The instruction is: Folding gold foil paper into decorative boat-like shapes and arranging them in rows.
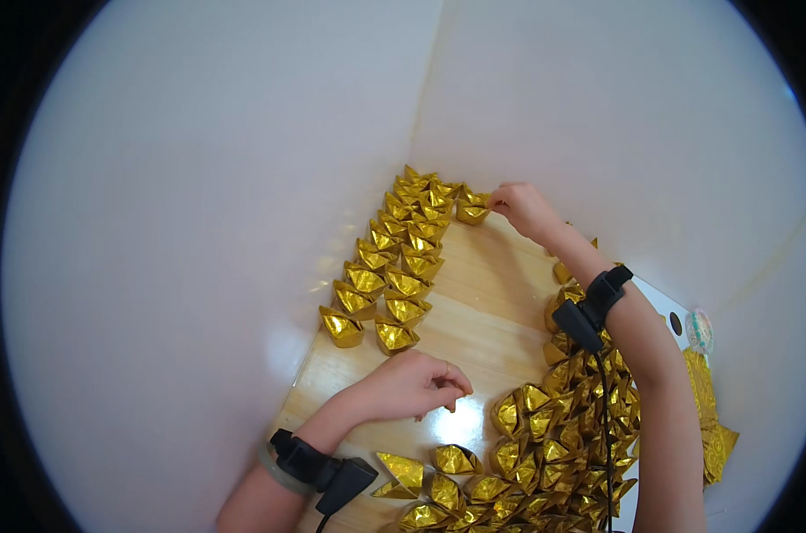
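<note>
At the far end of the wooden tabletop, my right hand (520, 209) is closed at the right tip of a folded gold foil paper ingot (472, 211). That ingot sits upright beside the end of a double row of similar ingots (407, 282) running along the left wall. Nearer to me, my left hand (418, 385) hovers over the table just below the row's front ingots. Its fingers are curled in with nothing visible in them. A dense heap of gold paper ingots (545, 444) covers the lower right, partly hidden behind my right forearm.
Pale walls (198, 178) meet in a corner behind the tabletop (487, 266). Beyond my right arm lie flat gold foil sheets (705, 391) and a small round clear container (700, 330). Black wrist devices (589, 311) with cables are strapped to both my arms.
</note>
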Motion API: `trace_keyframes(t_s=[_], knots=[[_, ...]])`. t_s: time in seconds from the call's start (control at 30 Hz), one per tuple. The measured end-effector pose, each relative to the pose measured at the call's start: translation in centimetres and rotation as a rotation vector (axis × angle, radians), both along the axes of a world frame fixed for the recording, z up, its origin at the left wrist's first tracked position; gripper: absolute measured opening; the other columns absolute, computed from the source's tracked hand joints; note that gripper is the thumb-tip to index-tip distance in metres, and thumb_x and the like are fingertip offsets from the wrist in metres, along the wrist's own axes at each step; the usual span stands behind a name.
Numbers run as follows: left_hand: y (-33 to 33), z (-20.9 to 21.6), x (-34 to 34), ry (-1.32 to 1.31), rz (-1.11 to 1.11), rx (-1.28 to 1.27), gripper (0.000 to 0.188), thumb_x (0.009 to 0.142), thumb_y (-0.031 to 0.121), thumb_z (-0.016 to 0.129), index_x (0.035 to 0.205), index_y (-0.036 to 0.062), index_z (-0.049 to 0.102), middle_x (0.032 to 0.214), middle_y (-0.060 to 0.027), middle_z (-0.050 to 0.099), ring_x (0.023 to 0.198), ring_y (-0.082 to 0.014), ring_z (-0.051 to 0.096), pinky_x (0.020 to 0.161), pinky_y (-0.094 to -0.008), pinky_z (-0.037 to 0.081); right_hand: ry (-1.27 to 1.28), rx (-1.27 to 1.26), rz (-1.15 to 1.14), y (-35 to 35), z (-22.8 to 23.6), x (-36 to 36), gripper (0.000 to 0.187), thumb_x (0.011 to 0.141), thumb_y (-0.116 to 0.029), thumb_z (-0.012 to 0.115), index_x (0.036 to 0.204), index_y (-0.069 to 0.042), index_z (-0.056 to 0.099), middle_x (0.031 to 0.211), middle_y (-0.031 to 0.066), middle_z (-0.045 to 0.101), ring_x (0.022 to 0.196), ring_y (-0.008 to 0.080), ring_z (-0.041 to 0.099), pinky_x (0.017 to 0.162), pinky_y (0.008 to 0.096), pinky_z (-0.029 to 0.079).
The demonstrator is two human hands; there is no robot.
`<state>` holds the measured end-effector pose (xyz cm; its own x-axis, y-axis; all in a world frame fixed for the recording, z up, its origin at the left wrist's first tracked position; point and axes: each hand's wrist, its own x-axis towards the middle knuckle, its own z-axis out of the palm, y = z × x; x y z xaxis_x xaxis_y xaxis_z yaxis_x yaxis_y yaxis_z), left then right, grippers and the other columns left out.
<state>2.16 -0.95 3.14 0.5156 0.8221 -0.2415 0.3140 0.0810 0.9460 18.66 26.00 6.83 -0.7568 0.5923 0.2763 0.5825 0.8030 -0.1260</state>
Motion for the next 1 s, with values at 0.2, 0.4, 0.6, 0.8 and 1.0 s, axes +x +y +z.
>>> trace_keyframes(t_s=[0.2,0.4,0.6,0.8,1.0], knots=[[-0.1,-0.1,0.0,-0.011,0.008,-0.011,0.024,0.088,0.017,0.057,0.108,0.0049,0.064,0.079,-0.0040,0.067,0.059,-0.0051,0.056,0.051,-0.0216,0.046,-0.016,-0.001,-0.019,-0.5,0.0,-0.4,0.011,0.080,-0.006,0.060,0.087,-0.002,0.067,0.086,0.0134,0.063,0.080,0.0293,0.060,0.071,0.0361,0.049],[0.0,0.0,0.0,-0.011,-0.002,-0.011,0.024,0.088,0.016,0.057,0.108,0.0054,0.064,0.079,-0.0039,0.067,0.060,-0.0051,0.056,0.051,-0.0215,0.046,0.038,-0.033,0.076,0.2,0.0,0.3,0.011,0.078,-0.006,0.061,0.087,-0.003,0.067,0.086,0.0138,0.065,0.083,0.0307,0.061,0.074,0.0382,0.049],[-0.1,0.1,0.1,-0.002,0.005,0.007,0.024,0.087,0.016,0.057,0.107,0.0048,0.064,0.079,-0.0038,0.067,0.059,-0.0050,0.056,0.051,-0.0214,0.046,0.063,-0.140,-0.199,2.3,3.6,8.1,0.014,0.075,-0.003,0.062,0.089,-0.002,0.066,0.090,0.0142,0.067,0.081,0.0276,0.064,0.074,0.0355,0.050],[-0.1,0.1,-0.1,0.012,0.014,-0.029,0.025,0.087,0.017,0.057,0.108,0.0044,0.064,0.079,-0.0028,0.067,0.058,-0.0045,0.055,0.051,-0.0213,0.046,-0.124,-0.111,-0.229,0.7,3.2,12.2,0.021,0.074,0.002,0.055,0.089,-0.006,0.067,0.090,0.0119,0.067,0.082,0.0279,0.063,0.075,0.0367,0.050],[-0.1,0.2,0.1,0.007,0.021,-0.017,0.024,0.087,0.016,0.057,0.107,0.0048,0.065,0.078,-0.0019,0.067,0.057,-0.0044,0.054,0.051,-0.0214,0.046,-0.246,0.114,-0.216,0.1,1.4,11.7,0.020,0.075,-0.001,0.051,0.084,-0.008,0.067,0.094,0.0094,0.062,0.091,0.0298,0.059,0.077,0.0395,0.048]])
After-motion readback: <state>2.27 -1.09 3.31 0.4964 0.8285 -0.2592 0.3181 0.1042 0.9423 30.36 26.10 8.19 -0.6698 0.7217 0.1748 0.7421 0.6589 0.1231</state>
